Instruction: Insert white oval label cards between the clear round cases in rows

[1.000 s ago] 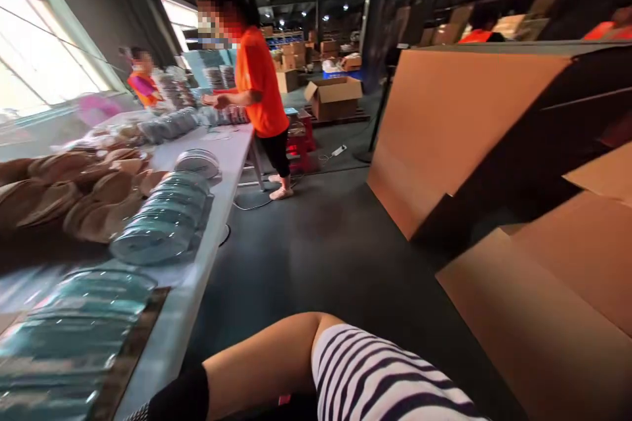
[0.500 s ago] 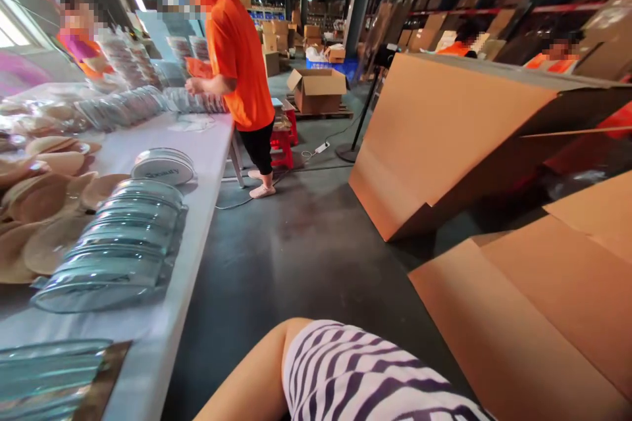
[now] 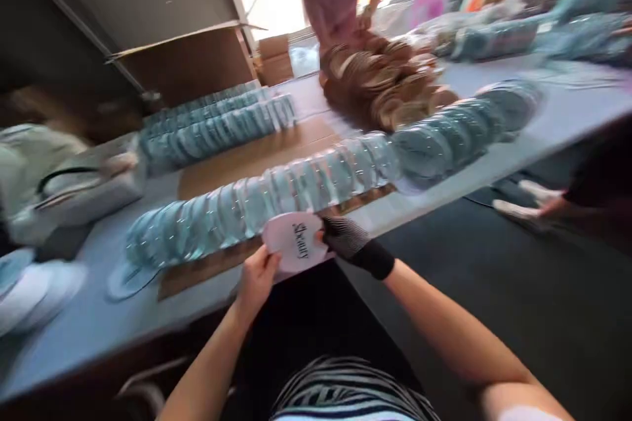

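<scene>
Between my two hands is a pale rounded card (image 3: pixel 295 243) with dark lettering that ends in "beauty". My bare left hand (image 3: pixel 257 276) pinches its left edge, thumb on the face. On the opposite edge my right hand (image 3: pixel 348 241), in a dark striped glove, grips it with the thumb in front. Just behind the card runs a long row of clear, bluish plastic-wrapped round packs (image 3: pixel 247 207), standing on edge on brown cardboard (image 3: pixel 197 279). More such packs (image 3: pixel 434 141) continue the row to the right.
On the white table (image 3: pixel 118 335) lie a heap of beige cup-shaped pieces (image 3: pixel 390 79), further rows of packs (image 3: pixel 217 122) and pale discs (image 3: pixel 39 289) at the left. An open carton (image 3: pixel 187 66) stands behind. Across the table is a person in pink (image 3: pixel 340 0); another person's feet (image 3: pixel 528 204) show at right.
My view has swung left from the aisle and cartons to the table. Both my hands, out of view before, now appear holding the card.
</scene>
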Demonstrator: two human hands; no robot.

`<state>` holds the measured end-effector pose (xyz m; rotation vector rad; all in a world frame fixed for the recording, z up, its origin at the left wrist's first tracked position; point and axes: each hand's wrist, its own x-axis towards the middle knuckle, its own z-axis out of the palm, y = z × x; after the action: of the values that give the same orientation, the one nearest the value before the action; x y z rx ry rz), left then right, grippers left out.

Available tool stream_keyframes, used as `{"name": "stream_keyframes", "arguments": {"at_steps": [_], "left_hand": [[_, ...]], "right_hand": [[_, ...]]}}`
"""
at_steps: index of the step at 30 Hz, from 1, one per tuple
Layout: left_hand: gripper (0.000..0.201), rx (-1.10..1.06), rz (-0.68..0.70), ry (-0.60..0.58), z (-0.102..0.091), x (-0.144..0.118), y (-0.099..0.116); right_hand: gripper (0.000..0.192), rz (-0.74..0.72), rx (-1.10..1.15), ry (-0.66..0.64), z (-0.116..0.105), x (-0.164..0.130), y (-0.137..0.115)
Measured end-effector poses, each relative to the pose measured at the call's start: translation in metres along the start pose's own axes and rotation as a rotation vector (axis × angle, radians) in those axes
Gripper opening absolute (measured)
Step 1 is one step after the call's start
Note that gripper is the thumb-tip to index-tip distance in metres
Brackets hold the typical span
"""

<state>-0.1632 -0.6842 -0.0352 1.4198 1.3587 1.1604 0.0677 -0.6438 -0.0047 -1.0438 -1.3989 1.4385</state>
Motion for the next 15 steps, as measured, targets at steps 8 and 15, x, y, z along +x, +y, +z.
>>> {"name": "stream_keyframes", "arguments": {"at_steps": [8,15], "left_hand": [[0.052,-0.783,-0.130,-0.185,-0.016,-0.002,0.017],[0.049,-0.369,-0.126,-0.172,-0.019,-0.016,0.022]], "right_hand": [[0.055,0.148,0.136,-0.315,0.018,-0.004,-0.036],[0.046,0.148,-0.069,-0.240,0.008,0.010,-0.018]]}}
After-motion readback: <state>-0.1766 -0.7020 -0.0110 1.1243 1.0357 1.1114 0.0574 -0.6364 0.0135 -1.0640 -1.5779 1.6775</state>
